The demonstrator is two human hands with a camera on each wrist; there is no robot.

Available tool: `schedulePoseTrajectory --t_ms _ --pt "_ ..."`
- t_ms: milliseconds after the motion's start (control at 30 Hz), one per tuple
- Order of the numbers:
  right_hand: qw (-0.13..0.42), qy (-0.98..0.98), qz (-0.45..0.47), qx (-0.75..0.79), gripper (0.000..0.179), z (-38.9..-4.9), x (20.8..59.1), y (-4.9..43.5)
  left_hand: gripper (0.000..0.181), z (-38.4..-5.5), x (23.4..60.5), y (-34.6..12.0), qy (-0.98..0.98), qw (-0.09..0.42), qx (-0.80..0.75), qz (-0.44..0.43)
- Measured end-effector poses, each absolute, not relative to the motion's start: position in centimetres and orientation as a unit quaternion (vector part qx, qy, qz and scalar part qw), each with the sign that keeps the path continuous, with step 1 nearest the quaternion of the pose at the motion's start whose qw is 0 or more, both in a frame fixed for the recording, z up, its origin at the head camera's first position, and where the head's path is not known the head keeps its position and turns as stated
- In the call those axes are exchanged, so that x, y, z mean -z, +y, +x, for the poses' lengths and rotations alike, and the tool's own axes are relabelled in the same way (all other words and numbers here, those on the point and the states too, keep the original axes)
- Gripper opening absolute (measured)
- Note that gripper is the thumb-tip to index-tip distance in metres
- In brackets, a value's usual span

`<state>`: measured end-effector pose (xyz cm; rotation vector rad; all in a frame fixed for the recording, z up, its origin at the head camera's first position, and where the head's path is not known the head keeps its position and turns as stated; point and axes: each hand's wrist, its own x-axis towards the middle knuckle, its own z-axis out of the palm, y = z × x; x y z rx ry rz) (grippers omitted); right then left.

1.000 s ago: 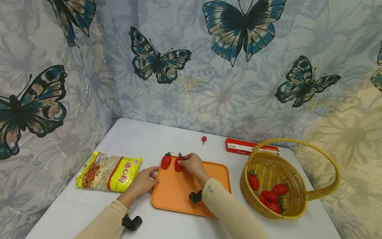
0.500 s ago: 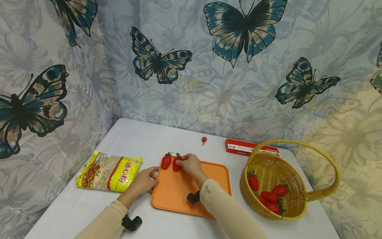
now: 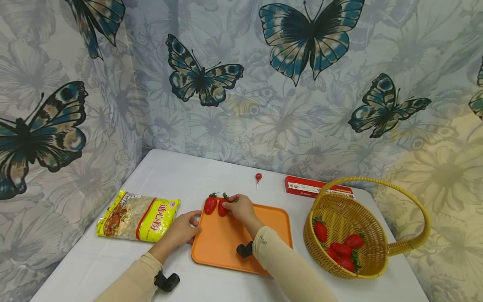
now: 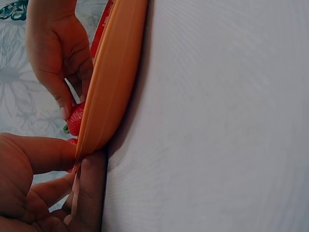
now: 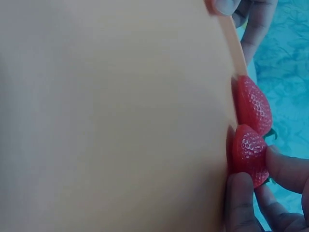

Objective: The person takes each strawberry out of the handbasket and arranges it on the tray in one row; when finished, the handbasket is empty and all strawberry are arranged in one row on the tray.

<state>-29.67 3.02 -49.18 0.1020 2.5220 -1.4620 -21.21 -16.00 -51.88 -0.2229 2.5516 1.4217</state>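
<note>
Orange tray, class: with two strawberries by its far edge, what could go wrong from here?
The right hand pinches one strawberry right beside the other strawberry; a nudge might push that one off the far edge.
The left hand grips the left edge of the orange tray; a tug could tilt it and set strawberries rolling.

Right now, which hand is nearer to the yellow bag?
Left. The left hand is right by the yellow bag, at its right end, gripping the orange tray; the right hand is farther right, over the tray, pinching a strawberry.
</note>
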Motion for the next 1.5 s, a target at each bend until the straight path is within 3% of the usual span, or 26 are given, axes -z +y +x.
schedulePoseTrajectory --t_ms 333,633,833,1100,1300,1500 --pt "0.112 0.849 0.032 0.515 0.028 -29.6 49.3 3.2 0.055 -21.1 51.7 -15.9 0.868 0.101 -0.481 -0.077" --pt "0.127 0.821 0.003 0.556 0.043 -29.3 47.5 6.5 0.056 -21.1 51.8 -15.8 0.869 0.099 -0.479 -0.072" --pt "0.194 0.793 -0.046 0.576 0.043 -28.7 42.9 13.2 0.056 -21.2 51.9 -15.9 0.867 0.093 -0.484 -0.069" --pt "0.313 0.772 -0.113 0.541 0.04 -28.5 38.3 26.5 0.056 -21.2 52.0 -15.8 0.869 0.099 -0.478 -0.077" --pt "0.334 0.785 -0.109 0.511 0.052 -29.1 38.8 34.8 0.056 -21.2 51.9 -15.7 0.87 0.1 -0.476 -0.082" --pt "0.335 0.811 -0.063 0.475 0.062 -29.4 40.8 38.5 0.056 -21.1 51.7 -15.7 0.872 0.103 -0.472 -0.08"
